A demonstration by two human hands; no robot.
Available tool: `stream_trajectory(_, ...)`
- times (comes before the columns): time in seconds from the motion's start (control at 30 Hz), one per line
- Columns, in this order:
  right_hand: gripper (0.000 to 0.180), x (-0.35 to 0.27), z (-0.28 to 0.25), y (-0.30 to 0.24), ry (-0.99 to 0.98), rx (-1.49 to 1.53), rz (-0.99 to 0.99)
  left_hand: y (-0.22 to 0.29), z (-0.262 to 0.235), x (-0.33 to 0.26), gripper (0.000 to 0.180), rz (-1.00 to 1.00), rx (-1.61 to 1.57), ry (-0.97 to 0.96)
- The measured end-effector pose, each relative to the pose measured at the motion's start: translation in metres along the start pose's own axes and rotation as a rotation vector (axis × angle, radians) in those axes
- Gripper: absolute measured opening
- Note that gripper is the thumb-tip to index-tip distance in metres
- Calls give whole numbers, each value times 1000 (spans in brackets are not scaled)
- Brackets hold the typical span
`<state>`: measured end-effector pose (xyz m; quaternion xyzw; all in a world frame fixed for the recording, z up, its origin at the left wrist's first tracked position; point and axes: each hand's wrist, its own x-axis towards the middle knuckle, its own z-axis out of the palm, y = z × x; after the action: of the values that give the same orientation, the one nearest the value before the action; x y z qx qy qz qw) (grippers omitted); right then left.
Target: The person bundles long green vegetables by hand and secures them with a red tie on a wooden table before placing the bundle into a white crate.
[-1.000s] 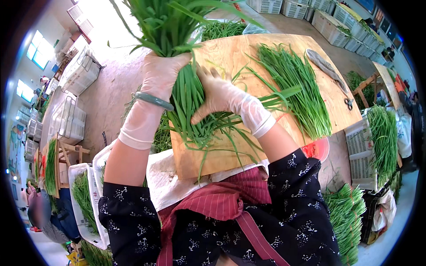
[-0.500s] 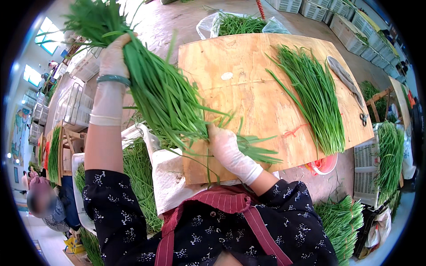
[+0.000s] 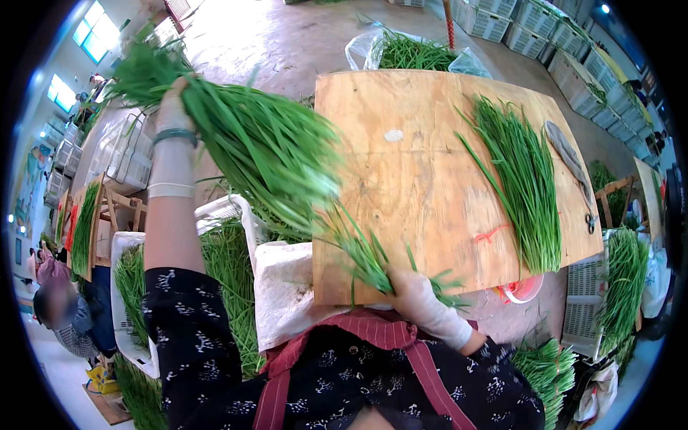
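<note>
My left hand (image 3: 174,100), in a thin pale glove, is closed round a big bunch of garlic chives (image 3: 251,132) held up at the upper left. The lower end of the bunch is blurred by motion. Near the board's front edge my gloved right hand (image 3: 419,295) grips a thin clump of loose chive leaves (image 3: 362,261), which trails toward the bunch. Both hands work beside and over the wooden board (image 3: 401,193). Another pile of chives (image 3: 517,183) lies on its right side, with a red tie (image 3: 493,233) close by.
Scissors (image 3: 590,223) and a long grey item (image 3: 567,156) lie at the board's right edge. A chive-filled white crate (image 3: 247,215) stands left, beside a white-covered block (image 3: 283,290). A red bucket (image 3: 527,288) sits below the board. Another person (image 3: 64,315) is far left.
My right hand has moved right and nearer to me, drawing a thin clump away from the bunch's lower end. The left hand still holds the bunch, which has swung flatter.
</note>
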<state>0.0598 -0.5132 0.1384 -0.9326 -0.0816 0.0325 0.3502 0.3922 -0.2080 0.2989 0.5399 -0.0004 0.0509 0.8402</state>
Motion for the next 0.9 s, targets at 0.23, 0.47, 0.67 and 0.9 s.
stream_trajectory(0.23, 24, 24, -3, 7, -127, -139, -392, 50, -23, 1, 19, 178, -70, 147)
stream_trajectory(0.47, 28, 247, 32, 63, 97, 418, -83, 75, -26, -29, 23, 322, -178, -78)
stream_trajectory(0.67, 46, 274, -21, -64, -328, 1866, 21, 76, -58, -66, 17, 315, -330, -307)
stream_trajectory(0.9, 30, 241, -47, -100, -353, 1515, -241, 67, -63, -87, 30, 268, -278, -194)
